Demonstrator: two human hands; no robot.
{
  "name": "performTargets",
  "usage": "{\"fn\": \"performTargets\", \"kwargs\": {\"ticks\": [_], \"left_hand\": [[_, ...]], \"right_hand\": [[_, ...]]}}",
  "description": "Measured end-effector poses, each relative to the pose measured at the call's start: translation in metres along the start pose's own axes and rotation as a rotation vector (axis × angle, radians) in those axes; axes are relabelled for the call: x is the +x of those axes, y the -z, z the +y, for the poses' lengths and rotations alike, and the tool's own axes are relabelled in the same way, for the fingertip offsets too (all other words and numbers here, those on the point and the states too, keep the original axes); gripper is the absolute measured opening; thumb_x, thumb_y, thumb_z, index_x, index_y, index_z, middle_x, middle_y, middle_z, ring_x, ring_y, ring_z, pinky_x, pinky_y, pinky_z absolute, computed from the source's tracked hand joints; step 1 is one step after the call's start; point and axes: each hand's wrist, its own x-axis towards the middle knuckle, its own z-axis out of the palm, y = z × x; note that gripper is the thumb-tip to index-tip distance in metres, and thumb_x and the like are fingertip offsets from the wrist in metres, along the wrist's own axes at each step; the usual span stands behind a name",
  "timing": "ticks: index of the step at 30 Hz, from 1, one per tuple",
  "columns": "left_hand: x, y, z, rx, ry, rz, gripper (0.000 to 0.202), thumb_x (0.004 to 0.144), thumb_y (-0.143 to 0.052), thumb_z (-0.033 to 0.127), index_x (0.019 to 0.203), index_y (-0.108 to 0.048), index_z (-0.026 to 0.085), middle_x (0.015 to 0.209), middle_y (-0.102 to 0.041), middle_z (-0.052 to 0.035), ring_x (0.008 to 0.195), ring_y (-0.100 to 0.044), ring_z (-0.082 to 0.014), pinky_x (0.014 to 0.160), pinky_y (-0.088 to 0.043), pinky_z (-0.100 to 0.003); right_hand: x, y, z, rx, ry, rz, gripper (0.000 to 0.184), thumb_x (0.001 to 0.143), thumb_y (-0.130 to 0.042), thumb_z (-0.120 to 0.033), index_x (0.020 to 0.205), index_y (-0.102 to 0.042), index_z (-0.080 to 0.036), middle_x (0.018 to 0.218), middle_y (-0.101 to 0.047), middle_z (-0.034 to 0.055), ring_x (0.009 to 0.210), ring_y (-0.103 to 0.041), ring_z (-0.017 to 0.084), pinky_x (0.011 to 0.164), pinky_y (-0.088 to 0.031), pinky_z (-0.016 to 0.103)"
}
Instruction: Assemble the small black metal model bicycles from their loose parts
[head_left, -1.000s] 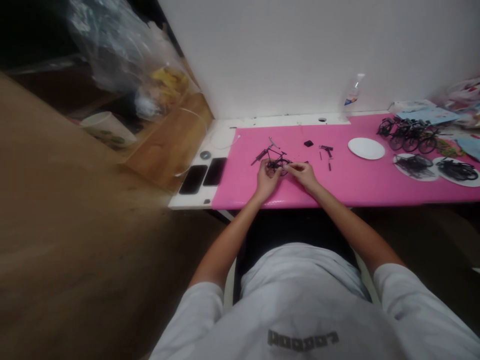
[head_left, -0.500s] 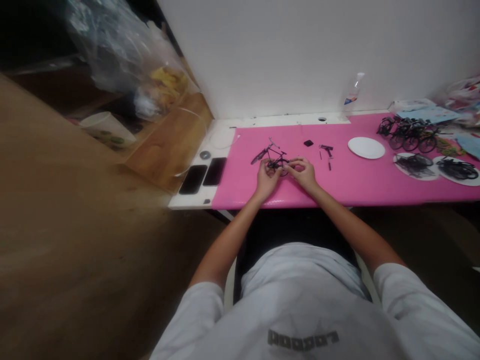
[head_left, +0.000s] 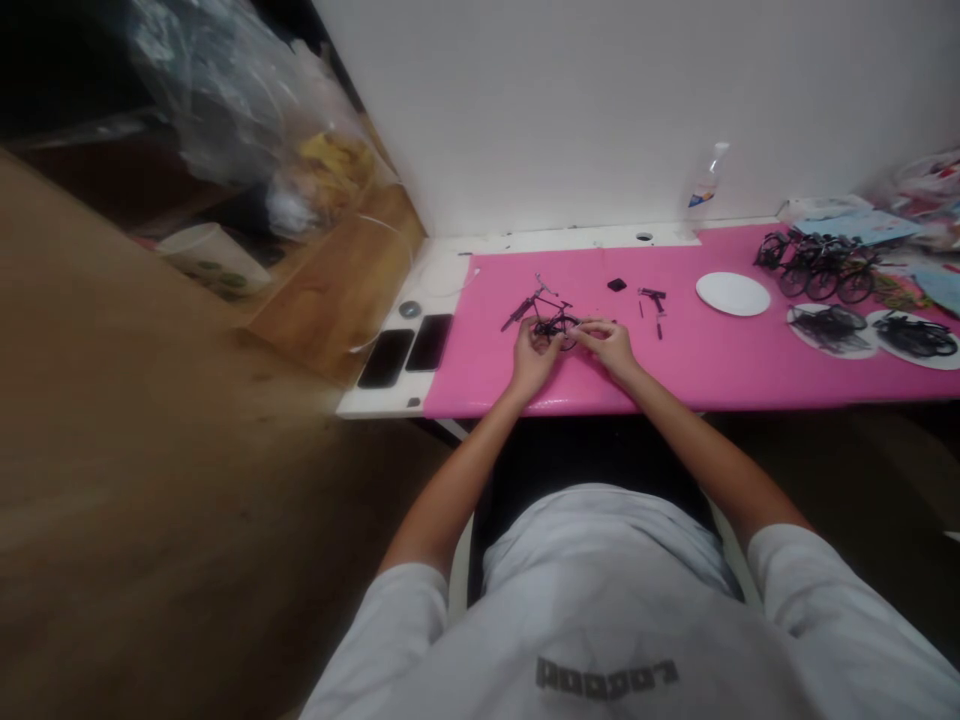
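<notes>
The left hand [head_left: 534,362] curls round a small black bicycle [head_left: 553,326], holding it low, near the rear wheel. The right hand [head_left: 611,347] has thumb and fingertips drawn close together at that wheel; what they pinch is too small to tell. The bicycle is tilted over the pink-covered surface [head_left: 705,370], between the hands and just beyond them. To the right lie small tools [head_left: 654,297], a white plate [head_left: 733,294] and, farther off, more small bicycles [head_left: 821,268]. Two phones [head_left: 386,359] lie left.

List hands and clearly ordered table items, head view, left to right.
Left black slab, right black slab, left hand, right hand, pistol-shaped part, white plate, plate with thin dark parts, far-right plate with black parts.
</notes>
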Motion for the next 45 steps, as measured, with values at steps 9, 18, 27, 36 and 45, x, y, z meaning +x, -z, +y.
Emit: {"fn": "performTargets", "kwargs": {"ticks": [9,18,27,36,45], "left_hand": [[0.0002,-0.0004,-0.0005,-0.019,-0.004,-0.006,0.049,0.088,-0.087,0.044,0.123,-0.058,0.025,0.109,-0.073,-0.0073,0.087,-0.072,-0.0153,0.073,-0.06,-0.028],[-0.0013,0.0006,0.0023,0.026,-0.045,-0.001,0.049,0.09,-0.086,0.046,0.125,-0.059,0.024,0.114,-0.073,-0.0086,0.088,-0.072,-0.0158,0.073,-0.059,-0.028],[-0.0027,-0.0002,0.0054,0.039,-0.039,0.012,0.05,0.09,-0.087,0.047,0.125,-0.06,0.025,0.114,-0.073,-0.0087,0.087,-0.072,-0.0167,0.072,-0.06,-0.028],[-0.002,-0.0005,0.005,0.02,-0.036,0.022,0.047,0.09,-0.088,0.041,0.123,-0.06,0.024,0.111,-0.073,-0.0086,0.085,-0.072,-0.0164,0.071,-0.061,-0.03],[-0.0025,0.0001,0.0049,0.049,-0.036,0.027,0.047,0.089,-0.087,0.041,0.124,-0.061,0.023,0.112,-0.074,-0.0081,0.089,-0.073,-0.0166,0.073,-0.061,-0.028]], "right_hand": [[-0.0007,-0.0024,-0.0034,0.041,-0.03,-0.006,0.045,0.068,-0.097,-0.063,0.086,-0.087,-0.023,0.108,-0.082,0.0124,0.103,-0.075,0.029,0.086,-0.064,0.042],[0.0004,-0.0025,-0.0025,0.123,-0.101,-0.026,0.046,0.064,-0.099,-0.062,0.086,-0.087,-0.023,0.101,-0.086,0.0093,0.094,-0.077,0.025,0.093,-0.063,0.042],[0.0007,-0.0027,-0.0029,0.134,-0.146,-0.018,0.051,0.06,-0.099,-0.063,0.087,-0.085,-0.021,0.096,-0.085,0.0101,0.089,-0.077,0.025,0.08,-0.063,0.037],[0.0029,-0.0033,0.0022,0.138,-0.179,0.009,0.056,0.058,-0.1,-0.064,0.089,-0.086,-0.019,0.095,-0.085,0.0123,0.085,-0.077,0.025,0.075,-0.062,0.038],[0.0034,-0.0056,0.0045,0.238,-0.134,0.032,0.063,0.054,-0.103,-0.064,0.088,-0.069,-0.023,0.093,-0.08,0.0058,0.085,-0.075,0.021,0.077,-0.062,0.034]]}}
